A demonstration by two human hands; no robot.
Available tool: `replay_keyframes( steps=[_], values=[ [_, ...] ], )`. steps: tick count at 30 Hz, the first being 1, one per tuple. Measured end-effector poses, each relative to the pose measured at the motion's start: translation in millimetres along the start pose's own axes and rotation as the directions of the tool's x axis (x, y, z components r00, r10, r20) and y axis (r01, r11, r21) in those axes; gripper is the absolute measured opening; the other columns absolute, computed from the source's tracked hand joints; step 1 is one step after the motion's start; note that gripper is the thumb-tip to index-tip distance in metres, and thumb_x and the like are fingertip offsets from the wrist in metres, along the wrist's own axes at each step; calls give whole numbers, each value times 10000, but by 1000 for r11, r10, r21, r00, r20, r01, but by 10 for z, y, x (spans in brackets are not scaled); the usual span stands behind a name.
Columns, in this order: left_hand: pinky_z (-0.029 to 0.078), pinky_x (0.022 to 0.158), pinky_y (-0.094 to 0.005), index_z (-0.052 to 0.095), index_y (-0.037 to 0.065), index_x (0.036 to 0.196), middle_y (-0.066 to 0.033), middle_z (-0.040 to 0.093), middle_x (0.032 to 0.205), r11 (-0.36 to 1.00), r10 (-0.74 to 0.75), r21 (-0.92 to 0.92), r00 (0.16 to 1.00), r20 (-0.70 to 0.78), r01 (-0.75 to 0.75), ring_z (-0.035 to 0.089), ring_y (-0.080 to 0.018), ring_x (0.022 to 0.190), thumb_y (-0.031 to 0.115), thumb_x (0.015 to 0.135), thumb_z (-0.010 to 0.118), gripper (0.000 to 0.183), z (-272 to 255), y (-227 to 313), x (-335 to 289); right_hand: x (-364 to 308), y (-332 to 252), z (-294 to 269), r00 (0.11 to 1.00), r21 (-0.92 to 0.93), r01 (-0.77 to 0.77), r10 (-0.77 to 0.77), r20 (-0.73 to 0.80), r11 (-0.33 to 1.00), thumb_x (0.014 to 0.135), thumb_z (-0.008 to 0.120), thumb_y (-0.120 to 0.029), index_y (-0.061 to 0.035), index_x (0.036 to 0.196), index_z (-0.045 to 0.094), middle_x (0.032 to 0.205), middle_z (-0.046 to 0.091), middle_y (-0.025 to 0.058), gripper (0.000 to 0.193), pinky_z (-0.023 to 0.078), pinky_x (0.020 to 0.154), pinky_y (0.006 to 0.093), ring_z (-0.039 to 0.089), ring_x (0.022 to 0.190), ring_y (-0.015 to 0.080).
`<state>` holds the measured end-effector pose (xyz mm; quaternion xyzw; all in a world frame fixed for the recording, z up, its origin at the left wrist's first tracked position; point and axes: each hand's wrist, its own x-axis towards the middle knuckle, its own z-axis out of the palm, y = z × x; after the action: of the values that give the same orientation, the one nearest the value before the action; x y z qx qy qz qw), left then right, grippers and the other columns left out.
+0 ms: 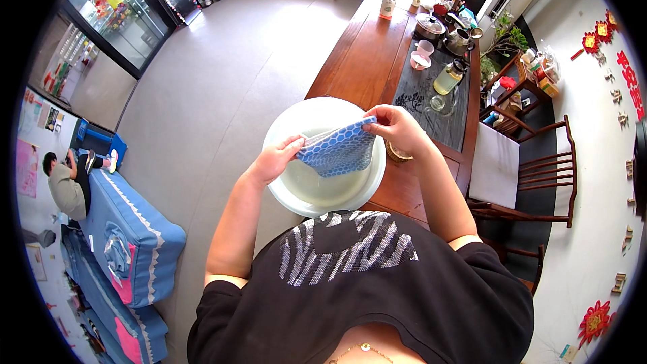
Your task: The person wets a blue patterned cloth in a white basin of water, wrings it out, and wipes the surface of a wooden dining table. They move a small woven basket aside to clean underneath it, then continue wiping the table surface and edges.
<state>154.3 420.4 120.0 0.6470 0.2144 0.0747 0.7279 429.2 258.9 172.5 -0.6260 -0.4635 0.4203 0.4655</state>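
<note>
Stretched between my two hands is a blue patterned cleaning cloth with a pale edge. My left hand pinches its left corner, and my right hand grips the upper right corner, fingers closed. The cloth hangs over a large white basin, its lower edge above or at the cloudy water inside; I cannot tell whether it touches. The basin is by the near left edge of a long brown wooden table. Beside the basin, partly hidden below my right hand, is a small woven basket.
On the table's dark inlay stand a glass jug of yellowish liquid, a lidded pot, a kettle and pink cups. A wooden chair is at right. Far left, a person sits on a blue-covered sofa.
</note>
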Motion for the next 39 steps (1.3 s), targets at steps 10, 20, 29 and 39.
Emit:
replay_keyframes(
  steps=[10, 20, 29, 39],
  values=[
    [446, 976, -316, 517, 20, 1312, -37, 585, 1254, 990, 93, -106, 995, -40, -97, 534, -140, 1152, 227, 968, 606, 411, 280, -446, 148, 235, -74, 245, 997, 497, -26, -11, 72, 867, 895, 693, -152, -25, 1037, 655, 939, 673, 14, 194, 503, 795, 255, 619, 855, 89],
    [529, 842, -341, 639, 60, 1102, -50, 683, 1048, 711, -35, -702, 995, -95, -41, 648, -169, 955, 237, 987, 566, 224, 364, -471, 223, 262, 1174, 422, 895, 191, -243, 143, 423, 951, 901, 652, -417, -27, 1335, 516, 1307, 564, 72, 599, 357, 1070, 337, 503, 1211, 183],
    [483, 985, -449, 482, 47, 1306, -108, 610, 1215, 625, -40, -775, 988, -148, -91, 616, -255, 1089, 298, 1020, 461, 381, 272, -540, 24, 184, 1367, 827, 959, 519, -268, 174, 223, 812, 980, 580, -288, -21, 1301, 474, 1200, 578, 55, 431, 445, 979, 327, 573, 1067, 147],
    [482, 992, -435, 438, 7, 1338, -125, 585, 1242, 639, -48, -763, 986, -161, -94, 594, -256, 1138, 94, 986, 466, 364, 347, -564, 5, 242, 1240, 837, 976, 438, -219, 201, 88, 872, 985, 538, -409, -18, 1280, 477, 1145, 610, 93, 493, 479, 935, 342, 603, 1043, 178]
  ],
)
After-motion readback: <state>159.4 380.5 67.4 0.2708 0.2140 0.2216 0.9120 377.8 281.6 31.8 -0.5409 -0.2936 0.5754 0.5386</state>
